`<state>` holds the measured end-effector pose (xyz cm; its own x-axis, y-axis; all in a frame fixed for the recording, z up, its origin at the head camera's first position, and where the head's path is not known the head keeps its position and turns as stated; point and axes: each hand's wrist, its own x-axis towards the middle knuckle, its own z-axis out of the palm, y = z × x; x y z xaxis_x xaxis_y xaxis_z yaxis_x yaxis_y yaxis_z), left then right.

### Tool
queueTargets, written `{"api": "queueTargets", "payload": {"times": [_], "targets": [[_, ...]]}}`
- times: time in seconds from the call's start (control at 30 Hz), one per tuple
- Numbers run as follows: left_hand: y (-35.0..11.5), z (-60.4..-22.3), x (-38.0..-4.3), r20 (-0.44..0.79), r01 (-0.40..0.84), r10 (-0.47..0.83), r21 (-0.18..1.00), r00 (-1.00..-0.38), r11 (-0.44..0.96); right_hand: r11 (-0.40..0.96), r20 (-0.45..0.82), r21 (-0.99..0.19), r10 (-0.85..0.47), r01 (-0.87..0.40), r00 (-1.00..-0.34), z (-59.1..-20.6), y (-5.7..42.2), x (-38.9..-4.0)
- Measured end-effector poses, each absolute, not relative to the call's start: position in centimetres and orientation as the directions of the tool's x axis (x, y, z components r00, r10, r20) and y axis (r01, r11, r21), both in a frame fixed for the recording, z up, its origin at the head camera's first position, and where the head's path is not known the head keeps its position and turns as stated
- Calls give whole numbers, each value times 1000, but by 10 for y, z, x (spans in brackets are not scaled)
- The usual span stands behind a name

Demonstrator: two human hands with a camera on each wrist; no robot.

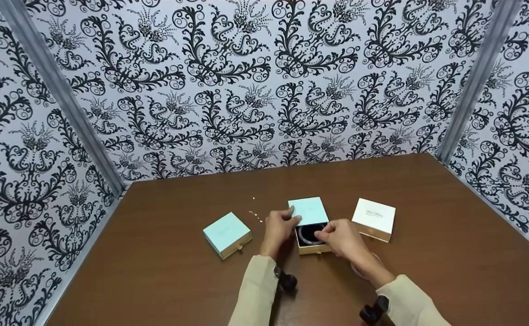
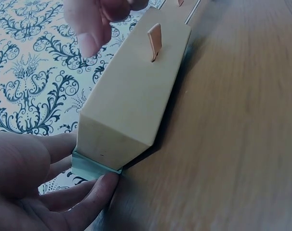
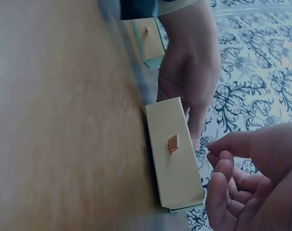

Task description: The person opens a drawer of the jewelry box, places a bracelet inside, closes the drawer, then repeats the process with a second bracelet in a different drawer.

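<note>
A mint-green jewelry box (image 1: 309, 211) sits on the table with its gold-fronted drawer (image 2: 131, 82) slid out toward me. Inside the dark drawer lies a grey bangle-like ring (image 1: 302, 236), partly covered by fingers in the head view. My left hand (image 1: 278, 228) grips the box sleeve at its left side, thumb and fingers on the green edge. Over the drawer's right half is my right hand (image 1: 343, 237), fingers curled and fingertips drawn together close to the ring. Nothing shows between those fingertips in the right wrist view (image 3: 252, 178). An orange pull tab (image 3: 173, 144) sticks out of the drawer front.
Another mint box (image 1: 227, 233), closed, stands to the left. A closed white box (image 1: 374, 216) is to the right. Small pale pieces (image 1: 256, 216) lie on the brown table (image 1: 165, 253) between the boxes. Patterned walls (image 1: 237, 90) enclose the back and sides.
</note>
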<state>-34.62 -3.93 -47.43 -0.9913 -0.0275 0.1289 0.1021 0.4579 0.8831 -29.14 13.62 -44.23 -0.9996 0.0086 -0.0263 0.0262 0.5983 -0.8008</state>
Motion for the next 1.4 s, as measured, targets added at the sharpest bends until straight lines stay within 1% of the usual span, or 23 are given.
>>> {"api": "queueTargets", "payload": {"times": [0.2, 0.43, 0.53, 0.7, 0.83, 1.07, 1.4], "targets": [[-38, -473, -346, 135, 110, -24, 886, -991, 451, 606, 3, -795, 15, 6, -1000, -444, 140, -283], [-39, -473, -345, 124, 102, -20, 890, -992, 444, 628, -61, -777, 6, 51, -998, -445, 142, -275], [-40, -473, -346, 117, 95, -23, 891, -993, 445, 668, -80, -742, 6, 64, -997, -445, 141, -273], [-40, -474, -346, 122, 95, -32, 888, -992, 450, 714, -74, -700, -33, 28, -997, -448, 138, -270], [-40, -474, -345, 133, 102, -38, 885, -990, 454, 680, -87, -733, -76, 12, -993, -451, 138, -271], [-38, -474, -345, 132, 102, -35, 886, -991, 452, 613, -155, -787, -93, 66, -984, -454, 141, -272], [-38, -475, -346, 143, 114, -32, 884, -989, 454, 594, -185, -801, -120, 78, -975, -456, 140, -274]]}}
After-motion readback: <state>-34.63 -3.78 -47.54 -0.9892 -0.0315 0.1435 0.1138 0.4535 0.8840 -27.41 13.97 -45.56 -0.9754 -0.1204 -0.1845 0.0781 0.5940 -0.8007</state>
